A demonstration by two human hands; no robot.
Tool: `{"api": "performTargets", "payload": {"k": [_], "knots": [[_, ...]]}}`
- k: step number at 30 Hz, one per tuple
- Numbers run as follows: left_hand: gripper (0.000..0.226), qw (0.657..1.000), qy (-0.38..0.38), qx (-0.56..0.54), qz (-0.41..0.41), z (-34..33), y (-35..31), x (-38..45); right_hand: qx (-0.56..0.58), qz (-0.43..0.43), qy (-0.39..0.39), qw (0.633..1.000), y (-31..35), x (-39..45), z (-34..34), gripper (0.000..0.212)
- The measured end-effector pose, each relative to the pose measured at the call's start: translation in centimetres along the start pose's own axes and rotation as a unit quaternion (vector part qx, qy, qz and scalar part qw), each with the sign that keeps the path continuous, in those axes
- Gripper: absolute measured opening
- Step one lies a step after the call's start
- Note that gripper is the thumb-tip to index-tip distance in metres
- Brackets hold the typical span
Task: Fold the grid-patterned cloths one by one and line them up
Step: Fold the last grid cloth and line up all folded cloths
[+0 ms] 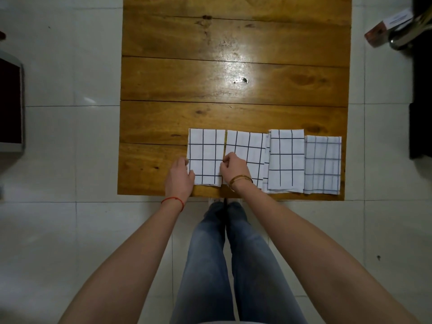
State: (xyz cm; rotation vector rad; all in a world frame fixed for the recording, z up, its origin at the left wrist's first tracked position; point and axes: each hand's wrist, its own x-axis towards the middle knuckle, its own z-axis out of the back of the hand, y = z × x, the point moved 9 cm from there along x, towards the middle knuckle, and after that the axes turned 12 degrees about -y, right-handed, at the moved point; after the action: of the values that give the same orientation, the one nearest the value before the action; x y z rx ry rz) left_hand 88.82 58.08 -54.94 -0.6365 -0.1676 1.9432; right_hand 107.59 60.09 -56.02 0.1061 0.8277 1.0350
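Observation:
Several folded white cloths with dark grid lines lie in a row along the near edge of the wooden table (210, 78). The leftmost cloth (207, 150) sits between my hands. My left hand (179, 177) pinches its left edge near the bottom corner. My right hand (233, 168) grips its right edge, fingers curled, resting over the second cloth (249, 148). Further right lie a third cloth (286, 160) with untidy layers at its left, and a fourth, finer-gridded cloth (322, 164) at the table's right end.
Bare planks stretch beyond the cloths to the table's far end. White floor tiles (70, 148) surround the table. A dark framed panel (10, 101) stands at the left, and a box with metal items (392, 29) lies at the upper right. My legs are below the table edge.

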Motion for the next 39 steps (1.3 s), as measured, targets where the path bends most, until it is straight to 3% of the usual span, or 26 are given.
{"api": "performTargets", "payload": {"k": [6,10,17,30,33,39], "knots": [[0.032,0.999,-0.016,-0.008,-0.033,1.1,-0.8,-0.8,0.018,-0.041,-0.131,0.990,-2.5,-0.9,3.9,0.020],[0.034,0.995,0.000,-0.011,-0.104,0.6,-3.9,-1.9,-0.004,-0.056,-0.227,0.972,-5.9,-1.2,7.9,0.026],[0.038,0.984,0.032,0.019,-0.174,-2.7,-8.8,-3.7,0.012,-0.034,-0.171,0.985,-8.8,0.5,8.3,0.034],[0.043,0.982,0.051,0.071,-0.170,-4.4,-8.4,-3.6,0.015,-0.009,-0.117,0.993,-7.7,1.3,6.7,0.043],[0.042,0.982,0.047,0.072,-0.171,-4.2,-8.6,-3.7,0.021,-0.012,-0.143,0.989,-7.9,0.8,8.0,0.037],[0.042,0.974,0.034,0.029,-0.223,-4.2,-12.7,-4.9,0.021,-0.028,-0.301,0.953,-10.4,0.0,14.0,0.025]]}}
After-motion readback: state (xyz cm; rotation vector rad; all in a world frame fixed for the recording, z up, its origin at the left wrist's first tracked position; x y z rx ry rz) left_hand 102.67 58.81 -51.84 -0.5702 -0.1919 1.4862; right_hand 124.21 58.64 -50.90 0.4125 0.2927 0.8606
